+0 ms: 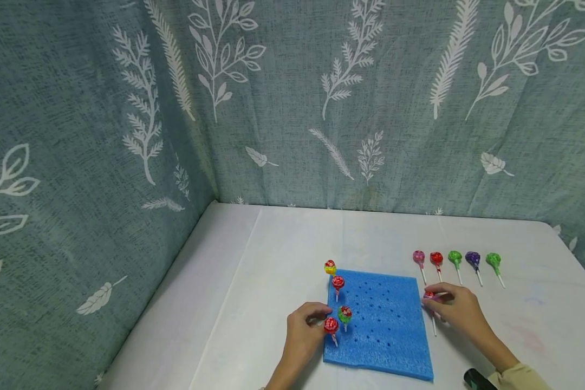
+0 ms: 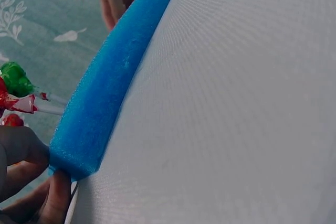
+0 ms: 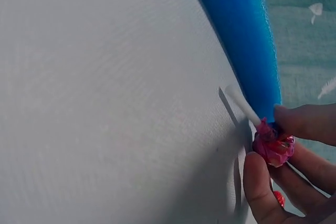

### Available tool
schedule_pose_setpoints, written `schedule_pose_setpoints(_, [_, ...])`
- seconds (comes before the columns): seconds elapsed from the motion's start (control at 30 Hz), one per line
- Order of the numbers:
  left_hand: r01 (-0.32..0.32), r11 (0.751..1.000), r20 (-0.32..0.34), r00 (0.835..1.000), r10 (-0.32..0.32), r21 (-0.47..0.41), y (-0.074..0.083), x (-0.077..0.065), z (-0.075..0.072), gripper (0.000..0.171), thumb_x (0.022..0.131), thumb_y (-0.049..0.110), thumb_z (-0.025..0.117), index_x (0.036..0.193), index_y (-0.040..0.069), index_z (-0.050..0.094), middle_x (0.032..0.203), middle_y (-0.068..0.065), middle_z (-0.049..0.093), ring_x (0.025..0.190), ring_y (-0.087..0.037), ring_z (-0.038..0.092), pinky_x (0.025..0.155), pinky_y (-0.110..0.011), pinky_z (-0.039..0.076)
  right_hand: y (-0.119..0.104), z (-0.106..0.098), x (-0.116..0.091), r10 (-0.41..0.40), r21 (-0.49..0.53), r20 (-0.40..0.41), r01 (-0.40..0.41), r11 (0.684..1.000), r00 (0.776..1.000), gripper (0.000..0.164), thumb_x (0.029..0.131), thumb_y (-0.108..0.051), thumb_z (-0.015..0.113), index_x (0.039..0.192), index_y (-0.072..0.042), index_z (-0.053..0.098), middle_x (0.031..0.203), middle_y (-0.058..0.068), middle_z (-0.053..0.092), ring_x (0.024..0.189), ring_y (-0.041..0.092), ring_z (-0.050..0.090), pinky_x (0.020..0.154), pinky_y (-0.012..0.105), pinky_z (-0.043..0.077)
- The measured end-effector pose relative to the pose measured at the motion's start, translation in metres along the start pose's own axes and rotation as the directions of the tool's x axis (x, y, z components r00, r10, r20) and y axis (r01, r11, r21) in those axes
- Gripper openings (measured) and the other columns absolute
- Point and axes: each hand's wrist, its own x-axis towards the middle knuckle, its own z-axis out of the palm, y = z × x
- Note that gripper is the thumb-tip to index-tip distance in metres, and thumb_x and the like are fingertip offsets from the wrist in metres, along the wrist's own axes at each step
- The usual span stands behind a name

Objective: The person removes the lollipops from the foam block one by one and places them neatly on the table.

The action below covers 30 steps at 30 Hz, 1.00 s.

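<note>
A blue foam board [image 1: 377, 325] dotted with small holes lies on the white table. My left hand [image 1: 303, 331] grips its left edge; in the left wrist view, fingers [image 2: 23, 153] meet the foam's end and lower corner. Along that side, lollipops stand in the board: a yellow-and-red one [image 1: 330, 267] at the far corner, a red one [image 1: 338, 282], a green-and-red one [image 1: 344, 312] and another red one [image 1: 331, 325] by my left fingertips. Beside the right edge, my right hand [image 1: 460, 311] pinches a pink-red lollipop [image 3: 274, 149] by its wrapped head, its white stick pointing toward the table.
Beyond my right hand, several lollipops lie in a row on the table: pink [image 1: 418, 257], red [image 1: 436, 259], green [image 1: 455, 258], purple [image 1: 473, 259] and another green [image 1: 493, 260]. A black object [image 1: 478, 379] shows near the right sleeve. Leaf-patterned curtains [image 1: 292, 108] hang behind and left.
</note>
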Motion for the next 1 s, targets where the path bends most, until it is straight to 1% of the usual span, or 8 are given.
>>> schedule_pose_setpoints(0.1, [-0.020,1.000,-0.006,1.000,0.020,-0.004,-0.0003,-0.0001,-0.0002,0.027,0.068,-0.009,0.072,0.089,0.008,0.073,0.092,-0.001,0.068,0.084,-0.016,0.064,0.074,-0.026,0.052,-0.0001,0.0004,-0.0003,-0.012,-0.004,-0.002,0.012,1.000,1.000,0.031,0.078,-0.013,0.075,0.103,0.003,0.066,0.095,0.018,0.066,0.079,0.025,0.060,0.053,0.022,0.048])
schedule_pose_setpoints(0.2, [-0.051,0.999,-0.016,0.999,0.051,-0.002,-0.0007,-0.0005,-0.0003,0.027,0.067,-0.010,0.072,0.088,0.007,0.073,0.092,-0.003,0.068,0.083,-0.017,0.065,0.073,-0.027,0.052,-0.0006,0.0014,-0.0013,-0.043,-0.038,-0.014,0.043,0.998,0.999,0.029,0.078,-0.012,0.075,0.102,0.002,0.067,0.095,0.018,0.066,0.080,0.025,0.061,0.058,0.022,0.048])
schedule_pose_setpoints(0.3, [-0.062,0.998,-0.022,0.998,0.062,0.000,-0.0016,-0.0007,0.0000,0.027,0.067,-0.011,0.071,0.088,0.007,0.073,0.092,-0.003,0.069,0.082,-0.017,0.065,0.071,-0.027,0.053,-0.0010,0.0021,-0.0018,-0.072,-0.074,-0.024,0.070,0.995,0.997,0.028,0.077,-0.011,0.075,0.101,0.002,0.068,0.096,0.018,0.066,0.080,0.025,0.062,0.062,0.024,0.048])
schedule_pose_setpoints(0.37, [-0.059,0.998,-0.023,0.998,0.059,0.000,-0.0020,-0.0005,0.0002,0.027,0.067,-0.010,0.071,0.087,0.007,0.073,0.091,-0.002,0.069,0.082,-0.016,0.065,0.071,-0.026,0.052,-0.0015,0.0020,-0.0020,-0.079,-0.088,-0.025,0.077,0.993,0.997,0.028,0.077,-0.011,0.075,0.100,0.002,0.068,0.096,0.017,0.066,0.080,0.025,0.062,0.063,0.025,0.048])
schedule_pose_setpoints(0.47, [-0.056,0.998,-0.022,0.998,0.056,-0.001,-0.0026,-0.0003,0.0004,0.027,0.067,-0.010,0.071,0.087,0.007,0.073,0.091,-0.002,0.069,0.082,-0.016,0.065,0.069,-0.025,0.052,-0.0029,0.0014,-0.0026,-0.071,-0.081,-0.016,0.070,0.994,0.997,0.027,0.078,-0.010,0.074,0.101,0.002,0.067,0.096,0.017,0.066,0.080,0.025,0.061,0.061,0.025,0.048])
schedule_pose_setpoints(0.73, [-0.042,0.999,-0.016,0.999,0.042,0.000,-0.0034,0.0001,0.0001,0.027,0.067,-0.010,0.071,0.087,0.007,0.073,0.091,-0.001,0.069,0.082,-0.014,0.064,0.071,-0.025,0.052,-0.0045,-0.0004,-0.0044,-0.013,-0.019,0.040,0.014,1.000,0.999,0.030,0.080,-0.010,0.071,0.106,0.003,0.064,0.095,0.017,0.065,0.075,0.022,0.059,0.048,0.027,0.049])
schedule_pose_setpoints(0.87, [-0.049,0.999,-0.018,0.999,0.049,0.005,-0.0036,0.0001,0.0002,0.027,0.066,-0.010,0.072,0.087,0.008,0.073,0.090,-0.001,0.068,0.082,-0.014,0.064,0.071,-0.025,0.052,-0.0034,-0.0013,-0.0046,0.001,0.014,0.061,-0.001,1.000,0.998,0.031,0.079,-0.007,0.071,0.107,0.004,0.063,0.096,0.017,0.065,0.072,0.020,0.059,0.047,0.027,0.050])
schedule_pose_setpoints(1.0, [-0.042,0.999,-0.013,0.999,0.042,0.000,-0.0025,-0.0002,-0.0002,0.026,0.067,-0.009,0.072,0.087,0.007,0.073,0.091,-0.001,0.068,0.083,-0.015,0.064,0.071,-0.025,0.052,-0.0045,-0.0031,-0.0048,0.001,0.026,0.055,-0.002,1.000,0.998,0.031,0.078,-0.006,0.072,0.106,0.006,0.062,0.096,0.019,0.065,0.072,0.020,0.060,0.048,0.027,0.050])
